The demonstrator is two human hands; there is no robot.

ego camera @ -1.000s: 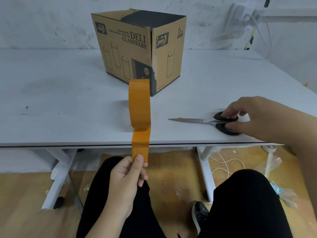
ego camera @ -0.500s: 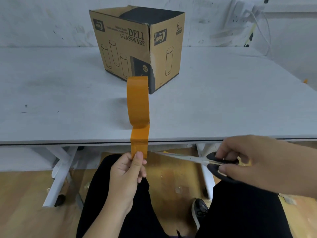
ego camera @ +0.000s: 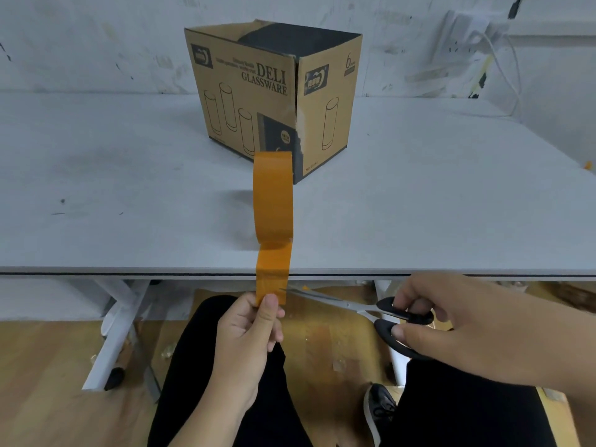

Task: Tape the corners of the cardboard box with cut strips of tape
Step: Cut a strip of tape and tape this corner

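A brown cardboard box point(ego camera: 251, 101) printed "DELI GLASSWARE" stands open-topped at the middle back of the white table point(ego camera: 419, 204). An orange tape roll point(ego camera: 273, 198) stands on edge near the table's front edge. A pulled-out strip of tape point(ego camera: 272, 272) hangs from it over the edge. My left hand point(ego camera: 248, 337) pinches the strip's lower end between thumb and fingers. My right hand point(ego camera: 467, 327) grips black-handled scissors point(ego camera: 371, 312), whose blades are open and point left. The blade tips touch the strip's right edge just above my left thumb.
White table legs point(ego camera: 119, 330) stand on the wooden floor below. My legs in black trousers and a black shoe point(ego camera: 379, 411) fill the bottom. A wall socket with white cables point(ego camera: 477, 37) is at the back right.
My right hand lifted the scissors off the table and brought them down and left to the tape strip. My left hand has kept its hold on the strip.
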